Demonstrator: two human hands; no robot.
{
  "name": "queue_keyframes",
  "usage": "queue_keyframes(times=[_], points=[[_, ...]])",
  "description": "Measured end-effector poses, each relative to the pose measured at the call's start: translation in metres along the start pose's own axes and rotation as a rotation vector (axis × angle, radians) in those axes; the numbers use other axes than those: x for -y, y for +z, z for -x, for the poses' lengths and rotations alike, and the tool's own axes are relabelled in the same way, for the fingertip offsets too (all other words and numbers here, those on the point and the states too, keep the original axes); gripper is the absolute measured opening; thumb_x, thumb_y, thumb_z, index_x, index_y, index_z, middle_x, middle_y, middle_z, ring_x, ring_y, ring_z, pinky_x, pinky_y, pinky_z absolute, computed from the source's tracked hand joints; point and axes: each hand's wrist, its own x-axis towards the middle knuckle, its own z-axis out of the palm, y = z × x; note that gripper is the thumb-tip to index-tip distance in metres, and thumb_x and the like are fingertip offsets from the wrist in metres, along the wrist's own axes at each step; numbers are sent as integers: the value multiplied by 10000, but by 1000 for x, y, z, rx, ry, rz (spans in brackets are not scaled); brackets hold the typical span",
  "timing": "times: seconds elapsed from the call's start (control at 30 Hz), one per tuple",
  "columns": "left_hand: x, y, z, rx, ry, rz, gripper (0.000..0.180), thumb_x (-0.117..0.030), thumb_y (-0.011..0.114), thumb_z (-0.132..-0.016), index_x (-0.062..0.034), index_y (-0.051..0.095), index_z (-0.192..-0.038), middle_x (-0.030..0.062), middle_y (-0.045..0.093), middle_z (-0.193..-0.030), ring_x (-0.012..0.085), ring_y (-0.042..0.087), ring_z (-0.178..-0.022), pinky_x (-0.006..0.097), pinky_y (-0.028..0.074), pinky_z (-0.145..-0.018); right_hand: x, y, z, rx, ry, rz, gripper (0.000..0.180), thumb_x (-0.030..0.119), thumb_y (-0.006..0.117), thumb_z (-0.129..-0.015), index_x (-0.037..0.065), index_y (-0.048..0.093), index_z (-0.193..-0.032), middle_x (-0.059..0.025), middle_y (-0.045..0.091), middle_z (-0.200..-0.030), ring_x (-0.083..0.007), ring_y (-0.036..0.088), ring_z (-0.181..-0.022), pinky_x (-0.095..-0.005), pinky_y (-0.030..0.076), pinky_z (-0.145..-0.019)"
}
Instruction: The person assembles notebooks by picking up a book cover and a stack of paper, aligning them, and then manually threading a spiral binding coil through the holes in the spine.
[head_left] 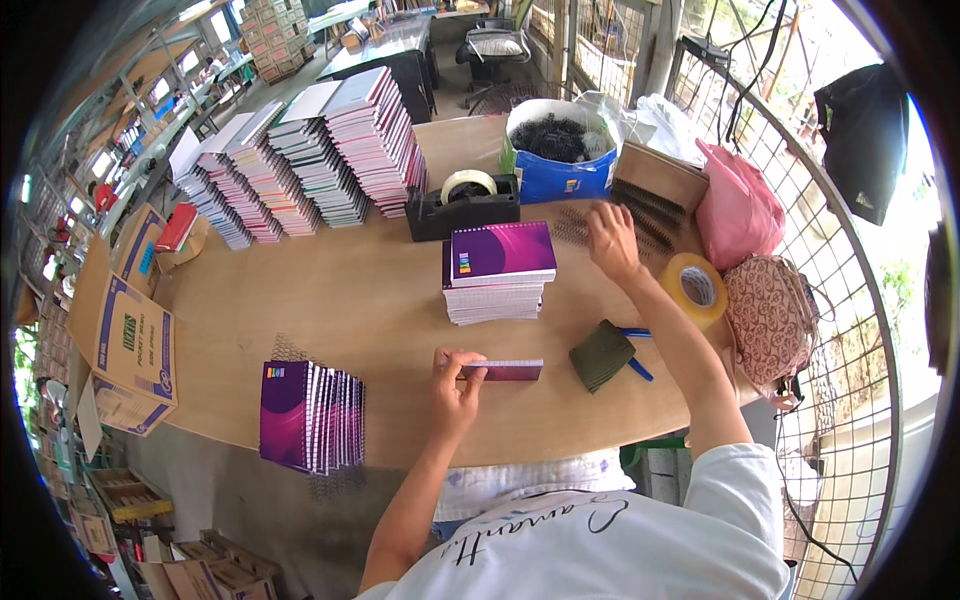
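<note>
My left hand (458,395) is closed around one end of a thin pocket notebook (514,371) with a purple cover, held on its edge above the table. Out to the right, my right hand (613,242) bends its fingers down beside black wire binding coils (650,218); whatever is between its fingertips is hidden. Between the hands stands a stack of purple notebooks (500,255) with punched edges. A row of purple notebooks (312,415) with wire coils sits at the table's near left edge.
Tall stacks of notebooks (370,140) line the far left, beside a black tape dispenser (465,212). A blue bucket (565,180) holds more coils. Right are a yellow tape roll (693,288), dark green cloth (602,357) with blue handles and a pink bag (740,205). Left, an open carton (130,335).
</note>
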Motion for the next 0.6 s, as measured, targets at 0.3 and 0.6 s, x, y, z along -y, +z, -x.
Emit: queue_keyframes(times=[0.3, 0.6], points=[[-1, 0, 3, -28, -4, 4, 99, -54, 709, -875, -60, 648, -954, 62, 526, -912, 183, 554, -836, 311, 494, -692, 92, -154, 25, 431, 81, -762, 322, -92, 625, -781, 65, 718, -1047, -122, 652, -865, -306, 634, -758, -380, 513, -639], [-14, -2, 13, -10, -27, 39, 83, -66, 708, -880, -64, 653, -941, 60, 529, -899, 180, 556, -826, 303, 490, -687, 138, -158, 62, 450, 249, -1012, 197, -48, 692, -816, 57, 736, -977, -100, 692, -896, -246, 657, -823, -342, 533, -679]])
